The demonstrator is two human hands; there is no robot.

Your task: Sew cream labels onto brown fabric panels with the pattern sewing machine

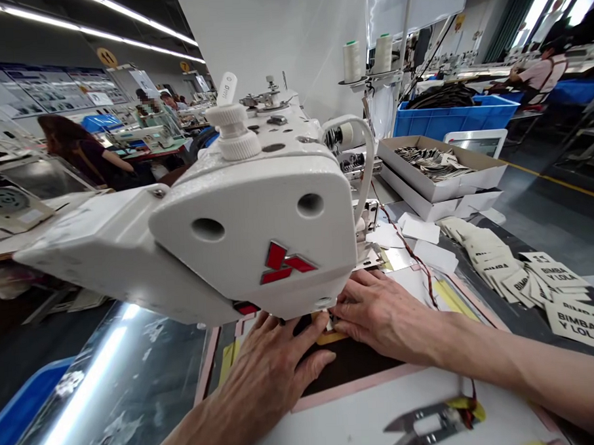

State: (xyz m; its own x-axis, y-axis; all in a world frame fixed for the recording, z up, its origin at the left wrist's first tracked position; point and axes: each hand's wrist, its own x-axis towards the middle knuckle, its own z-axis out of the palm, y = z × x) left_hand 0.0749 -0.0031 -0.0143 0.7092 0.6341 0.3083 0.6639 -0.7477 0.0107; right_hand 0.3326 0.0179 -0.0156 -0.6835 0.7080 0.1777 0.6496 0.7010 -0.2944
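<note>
two hands are working close together under the machine (258, 231) at mid-frame, and the brown piece (355, 364) is lying beneath them at lower centre. the left hand (266, 361) is resting palm down with its fingers spread, seemingly steadying the piece from that side; it is not visibly grasping anything. the right hand (387, 314) is reaching in from the right, probably bracing the other side; the machine is hiding its fingertips, so whether it is pinching anything i cannot tell. a white board (345, 424) with pink strips is bordering the piece, perhaps holding it square. snips (424, 427) are lying at the bottom, right of centre, likely for being within quick reach. labels (518, 275) are fanning out at the right edge, their overlap probably making single ones easy to lift, while a carton (486, 175) is holding a heap at upper right. two spools (352, 62) are standing above, presumably so thread is feeding freely.
</note>
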